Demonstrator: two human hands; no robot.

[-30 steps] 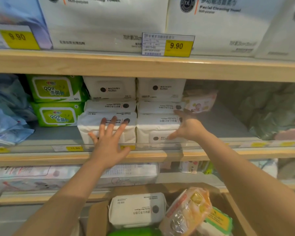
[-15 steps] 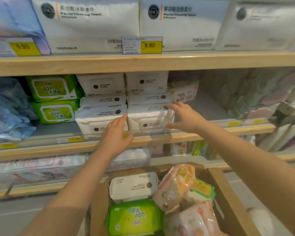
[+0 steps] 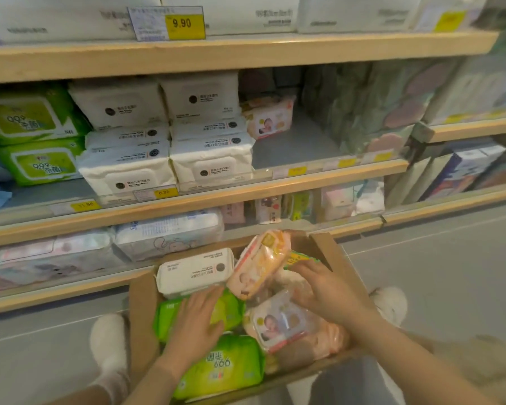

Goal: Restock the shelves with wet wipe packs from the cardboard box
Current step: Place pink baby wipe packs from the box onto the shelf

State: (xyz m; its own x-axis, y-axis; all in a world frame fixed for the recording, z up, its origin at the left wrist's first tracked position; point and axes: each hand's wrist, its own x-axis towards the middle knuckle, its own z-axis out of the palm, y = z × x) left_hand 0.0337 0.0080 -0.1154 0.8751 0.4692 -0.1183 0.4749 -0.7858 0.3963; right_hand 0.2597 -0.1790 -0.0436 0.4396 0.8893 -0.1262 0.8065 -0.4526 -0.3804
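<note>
The cardboard box (image 3: 142,323) stands on the floor below the shelves, holding wet wipe packs. My left hand (image 3: 195,327) lies flat with straight fingers on a green pack (image 3: 231,312); a second green pack (image 3: 225,368) lies nearer me. My right hand (image 3: 326,290) rests with loosely bent fingers among the orange baby packs, between a tilted orange pack (image 3: 260,263) and a flat pink-orange pack (image 3: 284,324). A white pack (image 3: 193,271) lies at the box's far side. The middle shelf (image 3: 298,141) holds stacked white packs (image 3: 167,153), green packs (image 3: 32,135) and one baby pack (image 3: 268,118).
Bare grey shelf surface shows to the right of the baby pack. Price tags (image 3: 164,192) line the shelf edge. Large white tissue packs (image 3: 240,10) fill the top shelf. My white shoes (image 3: 108,346) stand on the grey floor on either side of the box.
Both hands have left the white packs on the middle shelf and dropped into the box. The view has tilted downward with them.
</note>
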